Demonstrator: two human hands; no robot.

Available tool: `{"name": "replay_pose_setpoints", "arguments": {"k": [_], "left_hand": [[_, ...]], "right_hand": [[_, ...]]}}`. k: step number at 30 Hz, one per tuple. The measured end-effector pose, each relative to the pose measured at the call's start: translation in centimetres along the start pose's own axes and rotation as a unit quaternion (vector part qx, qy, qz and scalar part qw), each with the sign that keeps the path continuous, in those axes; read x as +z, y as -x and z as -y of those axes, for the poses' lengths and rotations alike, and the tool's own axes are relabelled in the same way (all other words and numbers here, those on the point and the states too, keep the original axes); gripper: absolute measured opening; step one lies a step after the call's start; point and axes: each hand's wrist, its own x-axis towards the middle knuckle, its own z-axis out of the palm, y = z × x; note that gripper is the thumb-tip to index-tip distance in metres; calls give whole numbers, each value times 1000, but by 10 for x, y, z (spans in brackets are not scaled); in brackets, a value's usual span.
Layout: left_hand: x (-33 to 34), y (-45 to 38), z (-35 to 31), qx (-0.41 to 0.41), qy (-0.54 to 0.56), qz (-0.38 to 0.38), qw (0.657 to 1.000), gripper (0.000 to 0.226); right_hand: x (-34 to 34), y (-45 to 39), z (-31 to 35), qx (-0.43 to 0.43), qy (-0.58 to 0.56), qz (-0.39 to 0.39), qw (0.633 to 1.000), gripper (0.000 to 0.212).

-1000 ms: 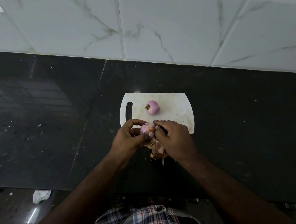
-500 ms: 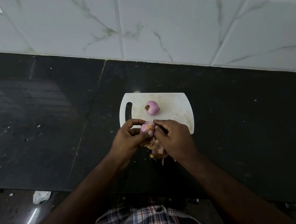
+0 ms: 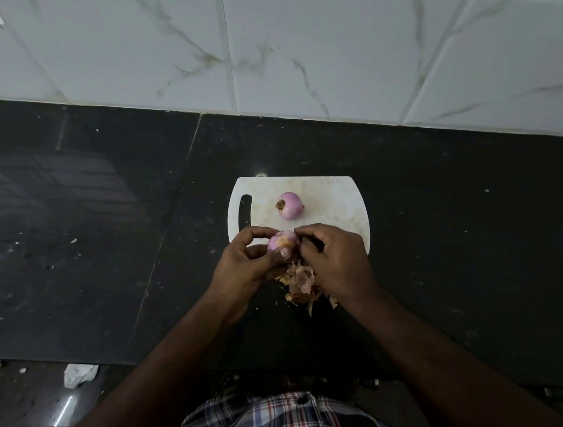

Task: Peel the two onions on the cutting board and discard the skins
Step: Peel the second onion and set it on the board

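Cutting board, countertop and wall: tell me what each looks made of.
Cutting board: probably plastic, white and matte, thin, with a moulded handle slot and yellowish stains.
Countertop: likely polished black stone such as granite; it is glossy, reflective, with a seam.
Wall: glazed marble-look tiles, white with grey veins and grout lines.

we see a dark, polished stone countertop (image 3: 103, 230) with a dull sheen, dusted with pale specks, below a wall of glossy white marble-veined tiles (image 3: 325, 43). on it lies a white, smooth plastic cutting board (image 3: 334, 208) with faint yellowish stains, bearing a round pink onion (image 3: 290, 205) whose skin looks smooth and slightly shiny. just in front of the board sits a heap of dry, papery tan onion skins (image 3: 302, 282), and at the bottom edge we make out a woven plaid cloth shirt (image 3: 276, 423).
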Motion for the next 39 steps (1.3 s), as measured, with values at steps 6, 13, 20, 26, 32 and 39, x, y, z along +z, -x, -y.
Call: {"name": "replay_pose_setpoints", "arguments": {"k": [6, 13, 20, 26, 32, 39], "left_hand": [[-3, -5, 1, -2, -14, -20, 1000, 57], [-2, -4, 3, 25, -91, -35, 995, 49], [-1, -5, -1, 59, -173, -32, 983, 44], [-4, -6, -2, 37, -123, 4, 992, 43], [-8, -7, -3, -7, -4, 29, 1000, 51], [-7, -5, -3, -38, 51, 42, 997, 48]], "right_hand": [[-8, 0, -2, 45, -78, -1, 996, 28], [-6, 0, -1, 38, -85, -10, 996, 31], [-3, -5, 1, 42, -72, 17, 996, 33], [-8, -9, -2, 62, -66, 22, 996, 33], [-16, -14, -16, 95, -111, 21, 989, 23], [-14, -13, -15, 103, -208, 95, 968, 35]]}}
